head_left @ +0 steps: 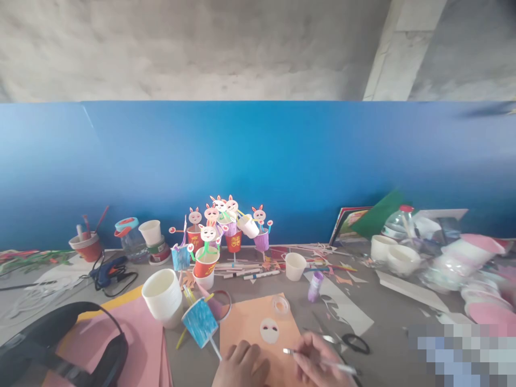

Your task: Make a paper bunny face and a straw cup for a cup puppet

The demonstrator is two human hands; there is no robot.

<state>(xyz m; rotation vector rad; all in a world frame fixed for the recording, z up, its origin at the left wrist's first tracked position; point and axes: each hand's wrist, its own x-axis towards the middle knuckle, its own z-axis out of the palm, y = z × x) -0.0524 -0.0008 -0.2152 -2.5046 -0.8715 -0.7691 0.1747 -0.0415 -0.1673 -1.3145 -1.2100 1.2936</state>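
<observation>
On a sheet of orange paper [237, 322] lies a round white paper face [269, 330] with two dark eyes drawn on it. My left hand [242, 365] rests on the sheet just below and left of the face, its fingers bent downward and holding nothing I can see. My right hand [318, 363] is closed around a slim white marker [344, 368], whose white end points left, below the face and apart from it. A roll of clear tape [280, 305] sits at the sheet's top edge. Black-handled scissors [355, 343] lie beside my right hand.
A blue-coloured paper cup [200, 322] and stacked white cups [162, 295] stand left of the sheet. Behind are rabbit-faced cup figures [207, 258]. A purple glue stick [315, 286] stands to the right. A glue gun [108, 271] and headphones [116, 357] lie left.
</observation>
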